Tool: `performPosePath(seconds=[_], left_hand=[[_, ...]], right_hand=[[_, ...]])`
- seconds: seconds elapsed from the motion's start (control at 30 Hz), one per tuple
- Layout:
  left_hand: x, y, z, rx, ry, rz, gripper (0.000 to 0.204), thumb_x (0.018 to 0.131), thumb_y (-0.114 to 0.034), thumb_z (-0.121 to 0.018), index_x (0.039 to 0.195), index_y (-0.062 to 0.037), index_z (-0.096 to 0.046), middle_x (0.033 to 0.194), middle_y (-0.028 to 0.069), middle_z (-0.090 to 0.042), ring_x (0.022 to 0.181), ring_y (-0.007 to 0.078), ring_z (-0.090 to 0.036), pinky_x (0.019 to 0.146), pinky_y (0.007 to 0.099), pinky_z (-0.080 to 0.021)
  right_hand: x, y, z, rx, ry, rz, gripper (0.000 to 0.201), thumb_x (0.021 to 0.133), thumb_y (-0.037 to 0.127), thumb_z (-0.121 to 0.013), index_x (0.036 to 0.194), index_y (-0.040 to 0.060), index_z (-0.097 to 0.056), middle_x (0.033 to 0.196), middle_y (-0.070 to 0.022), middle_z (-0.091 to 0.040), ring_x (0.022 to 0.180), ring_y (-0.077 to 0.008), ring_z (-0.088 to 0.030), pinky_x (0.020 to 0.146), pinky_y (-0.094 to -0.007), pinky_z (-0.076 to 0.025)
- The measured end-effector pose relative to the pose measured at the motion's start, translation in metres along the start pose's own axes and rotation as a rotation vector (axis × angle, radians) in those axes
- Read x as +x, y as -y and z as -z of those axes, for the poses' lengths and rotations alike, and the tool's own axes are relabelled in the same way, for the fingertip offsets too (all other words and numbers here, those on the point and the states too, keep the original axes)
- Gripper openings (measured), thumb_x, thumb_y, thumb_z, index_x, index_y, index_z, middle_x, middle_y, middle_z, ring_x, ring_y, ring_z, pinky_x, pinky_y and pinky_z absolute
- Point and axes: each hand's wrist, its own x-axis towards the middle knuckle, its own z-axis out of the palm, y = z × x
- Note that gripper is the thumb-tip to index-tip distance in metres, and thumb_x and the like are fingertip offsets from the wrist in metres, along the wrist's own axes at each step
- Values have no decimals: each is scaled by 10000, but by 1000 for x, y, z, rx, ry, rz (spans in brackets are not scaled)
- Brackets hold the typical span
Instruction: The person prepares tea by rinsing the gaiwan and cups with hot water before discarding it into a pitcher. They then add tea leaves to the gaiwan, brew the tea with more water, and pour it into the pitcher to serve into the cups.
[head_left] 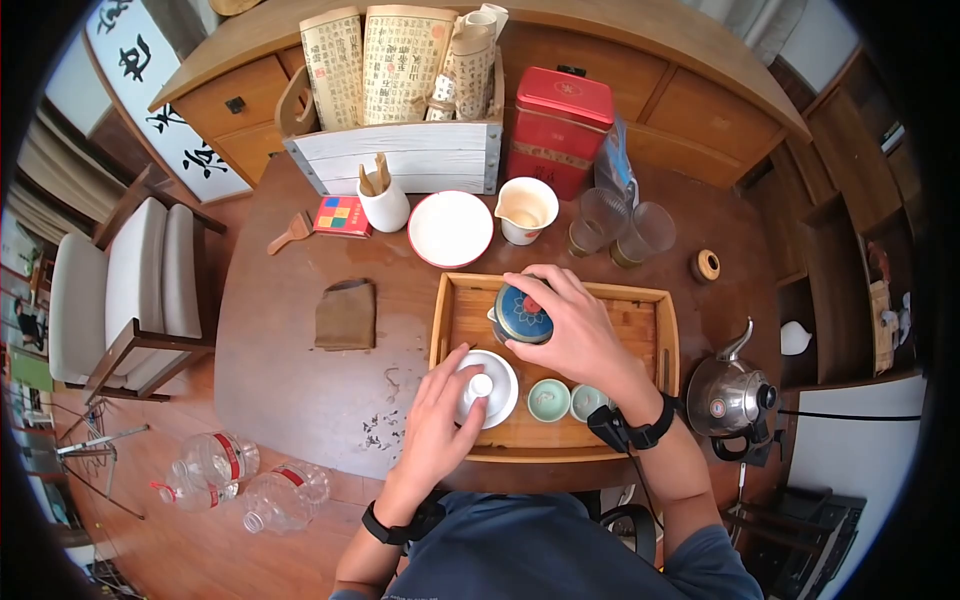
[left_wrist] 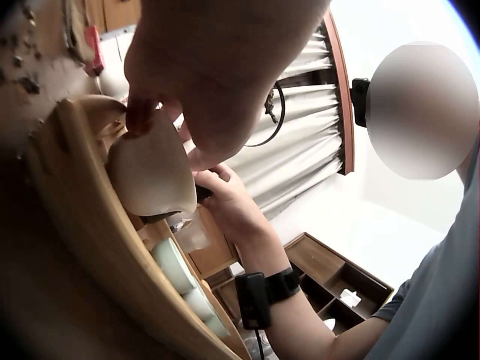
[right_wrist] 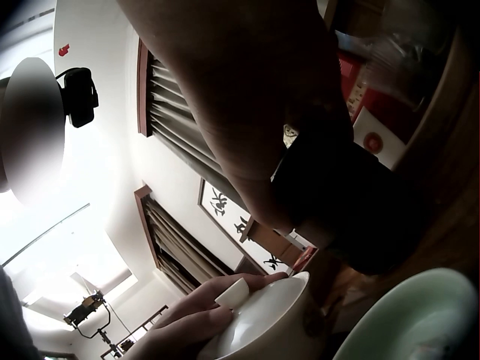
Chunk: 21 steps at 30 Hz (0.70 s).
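My right hand (head_left: 575, 325) grips a small dark blue teapot (head_left: 511, 322) over the tray, with fingers and thumb on opposite sides. The teapot has a red knob, gold petal lines on its lid and a short spout at the left. In the right wrist view it is a dark shape (right_wrist: 352, 202). My left hand (head_left: 437, 412) is at a white gaiwan (head_left: 505, 405) on the tray's left side. Its fingers and thumb are around the knob of the gaiwan lid (right_wrist: 262, 307). Two pale green cups (head_left: 548, 400) stand close to the gaiwan.
The wooden tray (head_left: 669, 400) has raised edges. A steel kettle (head_left: 715, 395) stands right of it. Behind are a white pitcher (head_left: 527, 207), a red-rimmed plate (head_left: 450, 229), two glasses (head_left: 645, 235) and a red tin (head_left: 560, 125). A brown folded cloth (head_left: 346, 315) lies left, near scattered tea leaves (head_left: 380, 430).
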Motion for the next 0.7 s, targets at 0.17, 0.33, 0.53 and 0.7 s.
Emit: performPosePath(seconds=[0.17,0.33,0.53,0.7], left_hand=[[2,0,0,5,6,-11,381,959,-116,-712,1326,-40,-642,1545,216,-560,1345,432,-573,1127,481,-463],[-1,-1,1,12,-2,-19,386,953,-110,-722,1321,-27,-640,1538,226,-560,1342,438,-573,1120,481,-472],[-7,-4,5,14,-19,-35,394,938,-100,-739,1312,-23,-640,1540,225,-558,1356,441,-565,1125,485,-473],[-13,-5,6,76,-27,-44,374,934,-124,-745,1280,-17,-652,1537,220,-563,1370,437,-555,1129,489,-478]], right_hand=[[0,0,0,-9,-7,9,725,772,250,-875,1434,110,-617,1359,-108,-587,1249,-339,-603,981,-480,-561],[0,1,0,-4,-9,11,719,777,246,-871,1433,108,-612,1350,-108,-585,1250,-338,-599,985,-479,-558],[-1,3,0,-10,-15,-7,736,764,236,-882,1435,88,-619,1360,-118,-596,1218,-338,-609,1038,-460,-523],[-3,5,-1,-25,-23,-23,727,774,248,-881,1430,79,-616,1350,-121,-596,1192,-323,-624,1024,-454,-527]])
